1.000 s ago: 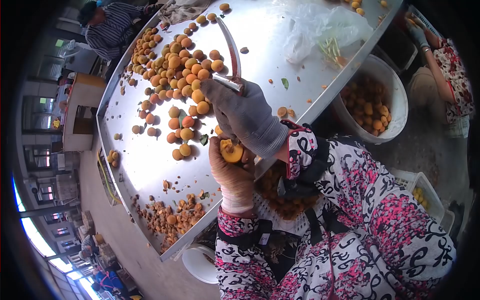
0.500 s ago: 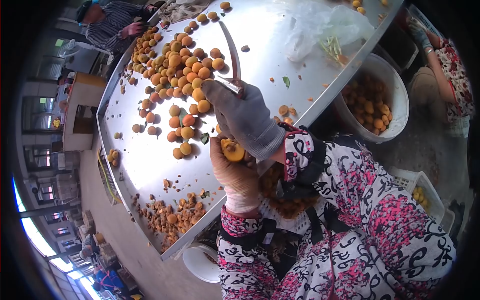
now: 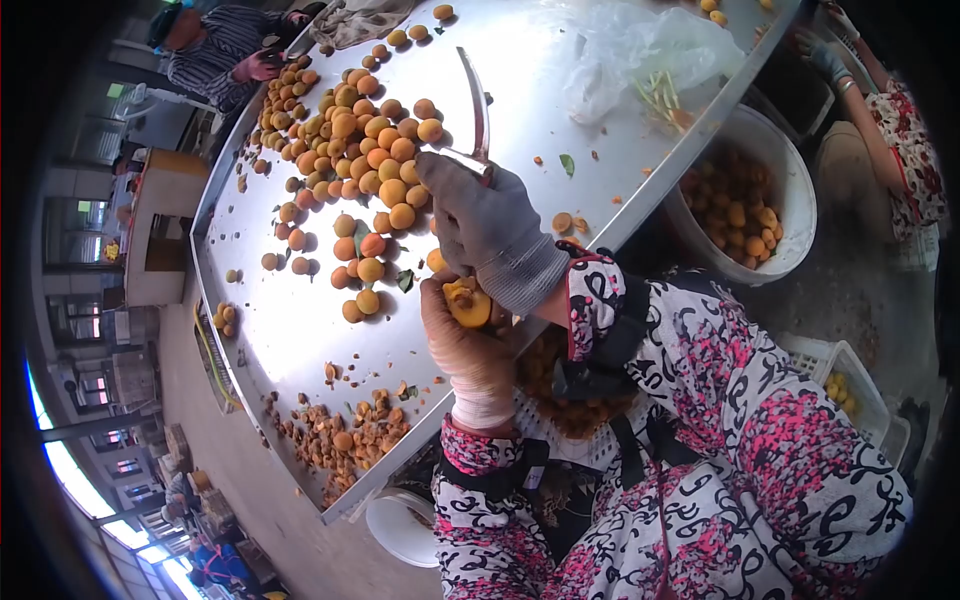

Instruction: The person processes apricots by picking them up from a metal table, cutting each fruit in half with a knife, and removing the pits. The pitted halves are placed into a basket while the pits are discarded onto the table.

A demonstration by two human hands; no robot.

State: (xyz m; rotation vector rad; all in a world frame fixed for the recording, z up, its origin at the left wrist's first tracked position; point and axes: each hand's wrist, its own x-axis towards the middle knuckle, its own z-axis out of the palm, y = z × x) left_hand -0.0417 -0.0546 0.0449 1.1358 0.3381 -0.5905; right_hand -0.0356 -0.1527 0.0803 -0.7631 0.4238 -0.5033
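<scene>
My left hand [image 3: 470,350], in a light glove with bare-looking fingers, is closed around a cut yellow-orange fruit [image 3: 466,303] whose brown inside faces up. Just above it, my right hand [image 3: 495,220] in a grey glove grips a knife [image 3: 472,105] with a curved blade pointing away over the metal table [image 3: 520,100]. Its lower fingers are beside the fruit; whether they touch it is hard to tell. Many round orange fruits [image 3: 345,145] lie in a heap beyond my hands. Brown and orange scraps [image 3: 345,440] are piled near the table's lower corner.
A white bucket [image 3: 795,205] of fruit stands right of the table, with a co-worker's gloved hand [image 3: 825,62] above it. Another person [image 3: 225,50] works at the far left corner. Below are a white crate [image 3: 860,385], another bucket [image 3: 400,530] and plastic bags [image 3: 640,60].
The knife has tilted slightly more upright as my right hand turned a little. My left hand still holds the fruit. The far person's hands have shifted.
</scene>
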